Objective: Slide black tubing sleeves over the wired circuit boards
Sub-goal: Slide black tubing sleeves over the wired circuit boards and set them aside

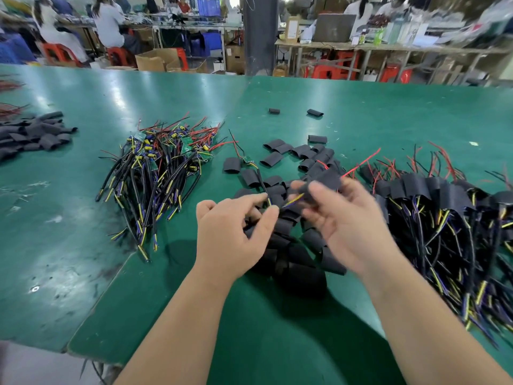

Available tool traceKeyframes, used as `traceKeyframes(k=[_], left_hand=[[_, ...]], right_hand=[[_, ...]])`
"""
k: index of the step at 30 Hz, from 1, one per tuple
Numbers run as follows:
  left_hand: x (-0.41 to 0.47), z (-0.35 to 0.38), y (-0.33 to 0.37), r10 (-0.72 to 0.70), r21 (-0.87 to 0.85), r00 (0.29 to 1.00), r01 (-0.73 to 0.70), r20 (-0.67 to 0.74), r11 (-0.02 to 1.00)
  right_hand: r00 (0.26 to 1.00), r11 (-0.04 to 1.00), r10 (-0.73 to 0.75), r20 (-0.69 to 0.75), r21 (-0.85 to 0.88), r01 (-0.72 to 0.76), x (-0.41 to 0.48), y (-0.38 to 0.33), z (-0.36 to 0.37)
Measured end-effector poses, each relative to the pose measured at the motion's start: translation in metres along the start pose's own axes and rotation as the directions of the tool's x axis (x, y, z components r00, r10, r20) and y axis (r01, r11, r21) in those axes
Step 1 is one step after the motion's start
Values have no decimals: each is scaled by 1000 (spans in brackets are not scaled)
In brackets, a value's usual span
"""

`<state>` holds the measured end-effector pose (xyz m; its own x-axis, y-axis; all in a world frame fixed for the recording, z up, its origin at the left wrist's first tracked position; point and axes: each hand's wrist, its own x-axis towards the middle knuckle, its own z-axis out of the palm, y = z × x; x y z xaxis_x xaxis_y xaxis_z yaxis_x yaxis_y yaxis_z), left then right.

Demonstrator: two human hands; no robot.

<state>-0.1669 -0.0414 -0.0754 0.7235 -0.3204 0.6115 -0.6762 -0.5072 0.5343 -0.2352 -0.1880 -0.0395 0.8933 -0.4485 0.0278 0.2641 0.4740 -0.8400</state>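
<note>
My left hand (236, 232) pinches the black cable of a wired circuit board (249, 161); the small green board lies on the table beyond, its red and black leads trailing away. My right hand (344, 218), blurred, holds a sleeved board (327, 179) whose red lead sticks out to the right and whose yellow and blue wire ends point toward my left hand. Loose black tubing sleeves (286, 240) are heaped under and beyond both hands.
A pile of bare wired boards (161, 168) lies left of centre on the green table (388, 120). Sleeved boards (444, 218) are stacked at the right. More black sleeves (33, 134) sit far left. Two stray sleeves (315, 112) lie farther back. People work at benches behind.
</note>
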Motion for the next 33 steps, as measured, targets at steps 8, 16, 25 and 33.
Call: traceKeyframes(k=[8, 16, 25, 33], left_hand=[[5, 3, -21, -278, 139, 959, 283, -54, 949], [51, -11, -67, -272, 670, 956, 274, -111, 690], [93, 14, -66, -152, 654, 960, -39, 233, 756], [84, 65, -34, -418, 484, 858, 242, 297, 841]], right_hand=[[759, 129, -618, -203, -979, -157, 12, -52, -60], [822, 42, -550, -148, -988, -149, 10, -34, -48], [886, 30, -463, -30, -999, -18, 8, -13, -38], [912, 28, -410, -19, -1000, -8, 8, -9, -40]])
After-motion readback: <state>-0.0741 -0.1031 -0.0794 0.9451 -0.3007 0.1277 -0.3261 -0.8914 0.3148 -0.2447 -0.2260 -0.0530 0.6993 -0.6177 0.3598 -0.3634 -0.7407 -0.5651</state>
